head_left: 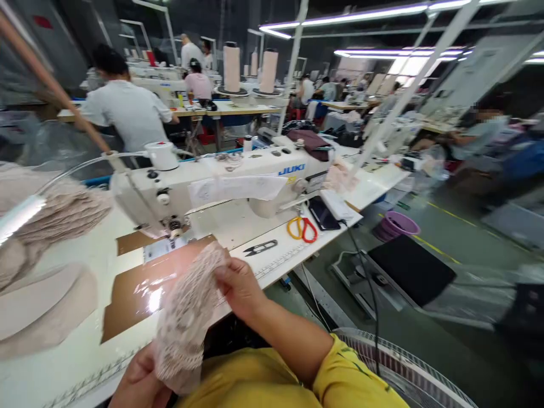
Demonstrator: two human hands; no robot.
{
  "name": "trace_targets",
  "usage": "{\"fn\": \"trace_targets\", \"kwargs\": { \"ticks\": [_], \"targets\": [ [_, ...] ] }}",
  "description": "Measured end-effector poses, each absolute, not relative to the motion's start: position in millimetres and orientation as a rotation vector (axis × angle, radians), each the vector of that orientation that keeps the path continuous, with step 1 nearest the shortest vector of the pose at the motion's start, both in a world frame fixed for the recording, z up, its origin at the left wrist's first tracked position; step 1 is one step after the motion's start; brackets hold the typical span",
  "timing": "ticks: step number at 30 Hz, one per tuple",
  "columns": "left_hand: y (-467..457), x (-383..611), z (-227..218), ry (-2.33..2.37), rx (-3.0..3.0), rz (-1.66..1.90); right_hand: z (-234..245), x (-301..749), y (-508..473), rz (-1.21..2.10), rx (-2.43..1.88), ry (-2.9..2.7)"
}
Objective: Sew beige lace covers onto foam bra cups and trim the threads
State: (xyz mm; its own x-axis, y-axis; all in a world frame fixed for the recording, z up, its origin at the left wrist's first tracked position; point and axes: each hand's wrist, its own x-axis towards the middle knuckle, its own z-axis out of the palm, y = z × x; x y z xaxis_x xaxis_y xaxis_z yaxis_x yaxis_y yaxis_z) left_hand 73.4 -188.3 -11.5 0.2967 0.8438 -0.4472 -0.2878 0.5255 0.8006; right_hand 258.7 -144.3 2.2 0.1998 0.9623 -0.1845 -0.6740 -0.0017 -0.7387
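- A pale pink, openwork lace fabric piece (187, 314) is held up between both hands, at the near edge of the white tabletop (102, 249).
- Its upper end is pinched between thumb and fingers by the right hand (241, 285); its lower end is grasped by the left hand (142, 377).
- Beyond it, a white JUKI sewing machine (229, 175) is seen.
- Black thread snips (255, 249) are laid near yellow-and-red-handled scissors (309, 231).
- Beige fabric pieces (72, 218) are stacked at left.
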Motion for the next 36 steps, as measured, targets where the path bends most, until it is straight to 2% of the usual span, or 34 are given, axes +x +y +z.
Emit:
{"fn": "trace_targets", "kwargs": {
  "ticks": [4, 8, 11, 15, 24, 30, 36],
  "targets": [
    [-183, 49, 16, 0.777, 1.314, 0.576, 8, 274, -148, 1.431, -0.816, -0.466],
    [-163, 32, 41, 1.029, 1.601, 0.944, 5, 271, -157, 1.572, -0.926, -1.051],
    [-153, 33, 43, 1.014, 1.758, 0.783, 5, 263, -162, 1.482, -0.911, -1.471],
    [-153, 43, 32, 0.978, 1.764, 0.617, 6, 257, -161, 1.243, -1.015, -1.73],
    [-153, 48, 24, 0.921, 1.739, 0.59, 8, 247, -158, 0.895, -0.991, -1.866],
    [-150, 41, 15, 0.825, 1.455, 0.585, 4, 246, -156, 0.923, -1.083, -1.764],
    [-147, 39, 16, 0.857, 1.449, 0.621, 6, 242, -151, 0.998, -1.042, -1.819]
  ]
}}
